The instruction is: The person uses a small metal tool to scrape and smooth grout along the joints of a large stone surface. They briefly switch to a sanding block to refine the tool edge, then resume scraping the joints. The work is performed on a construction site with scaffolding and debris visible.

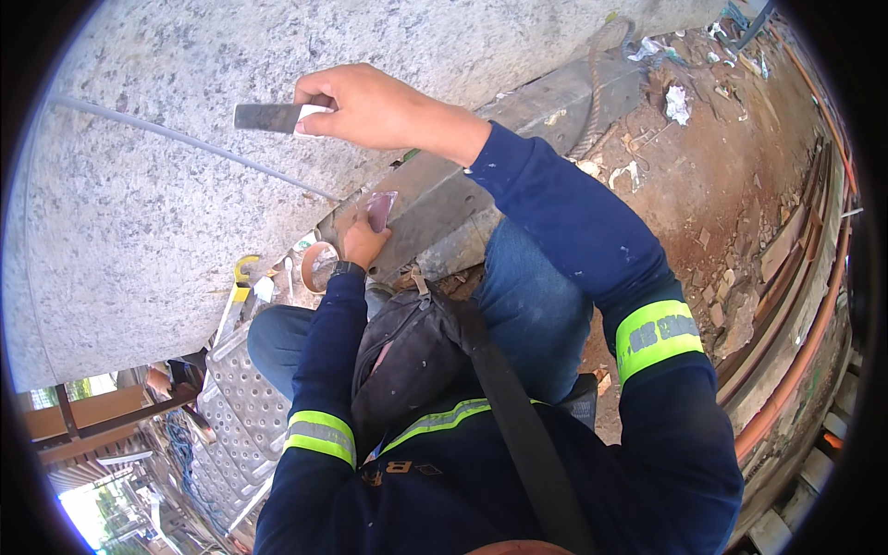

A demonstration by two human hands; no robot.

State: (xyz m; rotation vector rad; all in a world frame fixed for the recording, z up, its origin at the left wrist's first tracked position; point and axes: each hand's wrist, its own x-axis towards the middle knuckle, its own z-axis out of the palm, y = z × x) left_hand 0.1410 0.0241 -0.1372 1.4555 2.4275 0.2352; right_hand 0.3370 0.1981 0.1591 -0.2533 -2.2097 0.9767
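From where I stand, the right hand (365,106) is up in the upper left-centre of the frame, thumb and fingers pinching the white end of a flat, dark grey blade (265,117) that points to the left, in front of the mottled pale concrete surface (166,222). Below it, near the middle of the frame, the left hand (363,242) has its fingers closed on a small, flat, pinkish piece (380,211), with a dark watch (349,268) at that wrist. Just left of that hand a tan ring (317,267) stands like a roll of tape, and further left lies a yellow-ended tool (240,292). A thin grey rod (194,143) slants across the concrete in the upper left. A long grey beam (444,208) runs from the middle toward the upper right, where a rope (593,106) hangs over it. In the lower left sits a dimpled metal plank (242,361); at the far right, an orange pipe (794,379) curves beside bare brown ground (712,185).
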